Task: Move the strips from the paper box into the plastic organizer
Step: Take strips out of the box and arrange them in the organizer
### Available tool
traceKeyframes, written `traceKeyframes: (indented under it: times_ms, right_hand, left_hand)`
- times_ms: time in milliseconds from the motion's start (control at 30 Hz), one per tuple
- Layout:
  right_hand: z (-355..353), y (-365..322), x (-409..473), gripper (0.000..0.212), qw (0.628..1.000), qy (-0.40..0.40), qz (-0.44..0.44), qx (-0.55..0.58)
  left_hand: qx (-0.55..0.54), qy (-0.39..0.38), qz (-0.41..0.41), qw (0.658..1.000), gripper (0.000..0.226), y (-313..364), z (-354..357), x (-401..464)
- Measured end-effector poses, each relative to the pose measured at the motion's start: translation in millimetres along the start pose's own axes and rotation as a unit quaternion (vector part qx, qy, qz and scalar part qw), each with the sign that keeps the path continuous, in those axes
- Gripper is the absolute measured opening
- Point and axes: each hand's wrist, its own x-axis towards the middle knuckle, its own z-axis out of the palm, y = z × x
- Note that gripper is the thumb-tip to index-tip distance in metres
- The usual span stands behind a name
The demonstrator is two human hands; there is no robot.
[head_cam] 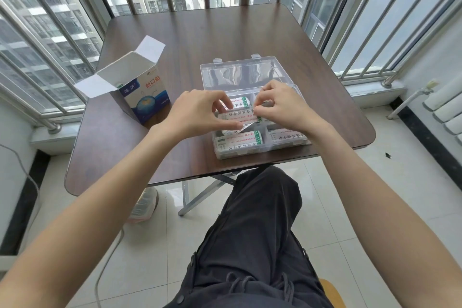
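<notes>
The clear plastic organizer [240, 155] lies open on the dark wooden table, its lid [240, 75] folded back. White bandage strips with green ends fill several of its compartments [240, 141]. Both hands hover over the middle of the organizer. My left hand [197, 114] pinches the left end of a stack of strips [236, 117]. My right hand [282, 105] pinches the stack's right end between thumb and fingers. The paper box [143, 92], white and blue with red lettering, stands upright to the left with its top flaps open. Its inside is hidden.
The table [200, 40] sits in a glazed balcony corner with metal railings on three sides. The organizer lies close to the table's near edge. My crossed legs in dark trousers are below the table. A cable runs along the tiled floor at left.
</notes>
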Motion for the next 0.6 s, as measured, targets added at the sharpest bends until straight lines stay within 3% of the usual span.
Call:
traceKeyframes:
  times_ms: [67, 233, 400, 467, 600]
  right_hand:
    - [4.2, -4.1, 0.3, 0.01, 0.999, -0.006, -0.014, -0.046]
    - [4.8, -6.8, -2.5, 0.015, 0.994, 0.021, -0.032, -0.099]
    - [2.1, -9.8, -2.4, 0.022, 0.995, -0.005, -0.035, -0.097]
    - [3.1, -10.6, -2.0, 0.021, 0.994, -0.014, -0.034, -0.107]
    - [1.1, -8.7, -0.3, 0.013, 0.993, -0.029, -0.038, -0.105]
  left_hand:
    - [0.021, 0.011, 0.007, 1.0, 0.063, 1.0, 1.4, -0.6]
    - [0.074, 0.077, 0.064, 0.992, 0.037, -5.0, 11.5, -0.8]
    - [0.1, 0.092, 0.113, 0.984, 0.039, -11.8, 14.6, -1.3]
    - [0.08, 0.081, 0.118, 0.986, 0.042, -12.4, 13.2, -4.5]
    - [-0.035, 0.026, 0.102, 0.994, 0.026, -18.9, 6.1, -13.5]
